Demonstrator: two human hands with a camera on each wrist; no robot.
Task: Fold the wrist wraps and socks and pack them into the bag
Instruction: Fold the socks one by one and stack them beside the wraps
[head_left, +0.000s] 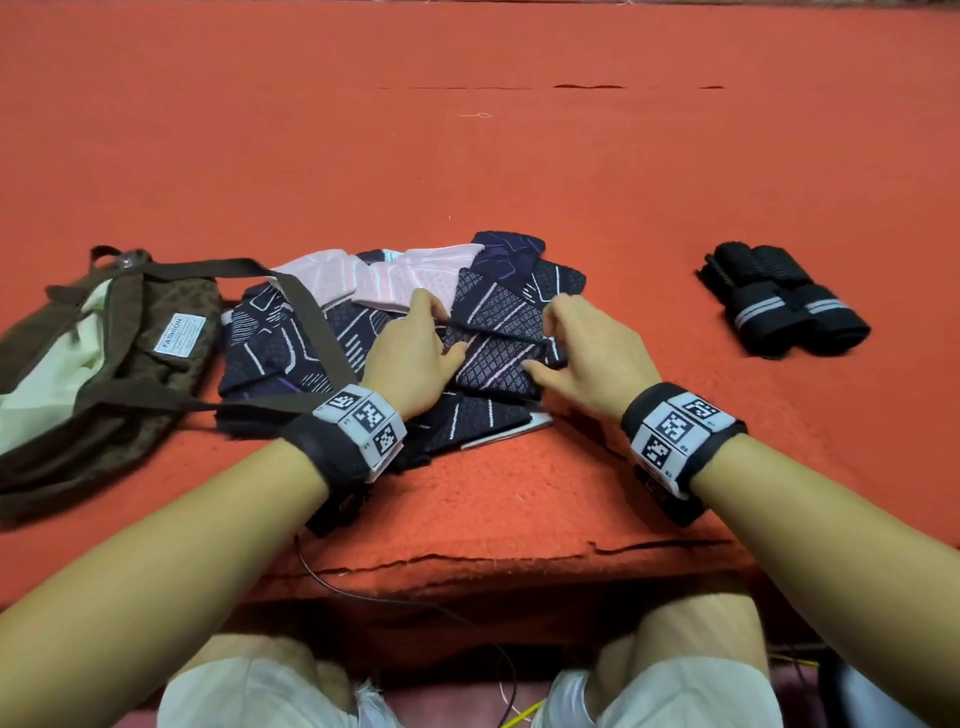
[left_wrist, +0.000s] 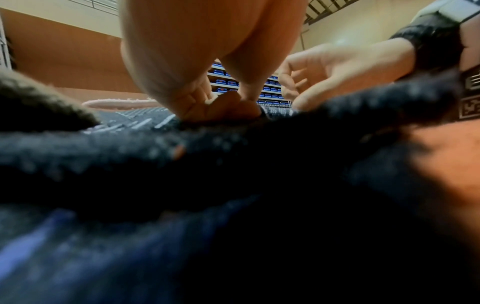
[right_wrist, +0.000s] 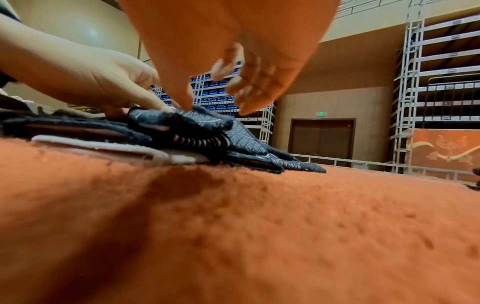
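Observation:
A heap of dark patterned socks (head_left: 291, 343) and pink socks (head_left: 415, 275) lies in the middle of the red carpet. On top is one dark sock (head_left: 498, 332) (right_wrist: 197, 123) with a raised fold across it. My left hand (head_left: 449, 332) (left_wrist: 223, 107) pinches the left end of that fold between thumb and fingers. My right hand (head_left: 543, 343) (right_wrist: 215, 108) hovers at the right end; its thumb touches the sock and its loosely curled fingers stay clear above it. Two rolled black wrist wraps (head_left: 784, 301) lie to the right. The brown bag (head_left: 130, 353) lies open at the left.
The bag's brown strap (head_left: 311, 322) runs across the left part of the sock heap. The red carpet (head_left: 467, 156) stretches far ahead. Its torn front edge (head_left: 519, 566) is just before my knees, with thin cables hanging below it.

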